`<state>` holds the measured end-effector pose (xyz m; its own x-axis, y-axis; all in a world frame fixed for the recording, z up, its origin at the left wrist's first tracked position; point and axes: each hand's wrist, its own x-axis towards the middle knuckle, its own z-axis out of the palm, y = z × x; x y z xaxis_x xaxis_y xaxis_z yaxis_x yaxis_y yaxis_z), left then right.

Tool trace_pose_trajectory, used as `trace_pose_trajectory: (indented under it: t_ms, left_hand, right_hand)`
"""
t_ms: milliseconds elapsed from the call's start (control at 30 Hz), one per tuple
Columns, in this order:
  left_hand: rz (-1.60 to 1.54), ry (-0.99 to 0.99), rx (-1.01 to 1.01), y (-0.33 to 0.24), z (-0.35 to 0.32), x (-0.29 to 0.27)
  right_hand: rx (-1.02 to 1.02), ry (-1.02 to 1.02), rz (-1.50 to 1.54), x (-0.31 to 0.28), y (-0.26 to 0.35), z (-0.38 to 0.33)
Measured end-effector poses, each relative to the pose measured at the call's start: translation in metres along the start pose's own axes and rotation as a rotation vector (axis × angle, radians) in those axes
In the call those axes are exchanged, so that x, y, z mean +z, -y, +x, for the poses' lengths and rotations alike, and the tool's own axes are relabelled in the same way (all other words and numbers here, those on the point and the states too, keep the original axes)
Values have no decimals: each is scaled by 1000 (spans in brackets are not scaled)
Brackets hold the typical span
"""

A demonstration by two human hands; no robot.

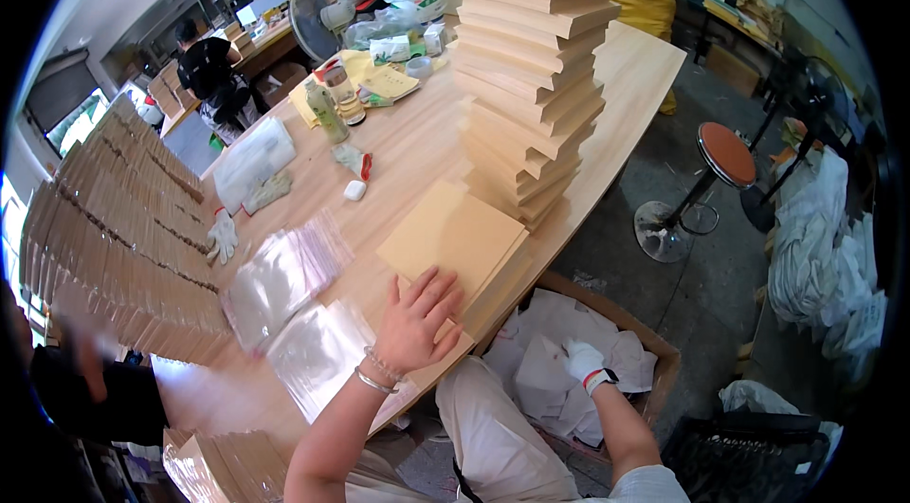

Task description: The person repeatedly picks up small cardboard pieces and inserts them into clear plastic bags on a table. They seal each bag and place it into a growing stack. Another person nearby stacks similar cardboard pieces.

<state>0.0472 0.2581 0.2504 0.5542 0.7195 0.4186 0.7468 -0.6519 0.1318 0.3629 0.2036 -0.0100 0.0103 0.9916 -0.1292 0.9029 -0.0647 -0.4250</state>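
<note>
My left hand (422, 315), bare and wearing bracelets, lies with its fingers spread on the near edge of a short stack of tan paper pads or envelopes (455, 233). Over to the right, my right hand (586, 365) wears a white glove with a dark band at the wrist. It reaches over a cardboard carton (664, 365) full of crumpled white paper sheets (607, 337). The gloved fingers blend into the white paper, so their grip is unclear. Beside my left wrist lie clear plastic sleeves (327, 356), with a second pile of sleeves (284, 275) behind them.
A tall, uneven stack of tan pads (536, 76) rises behind the short one. Rows of plastic-wrapped packs (123, 228) line the left. A bottle (325, 112), tape rolls and a loose glove (223, 236) lie farther back. A stool (727, 154) stands right. Other people (204, 67) sit beyond.
</note>
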Motion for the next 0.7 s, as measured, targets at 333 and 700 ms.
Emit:
trace_pose_trajectory:
  t_ms: [333,700]
  left_hand:
    - [-1101,-841,-999,91,14,83]
    - [-1259,-990,-995,67,34,82]
  right_hand:
    - [-577,-646,1106,-146,167,117]
    - [-371,-712,1093,-136,208,117]
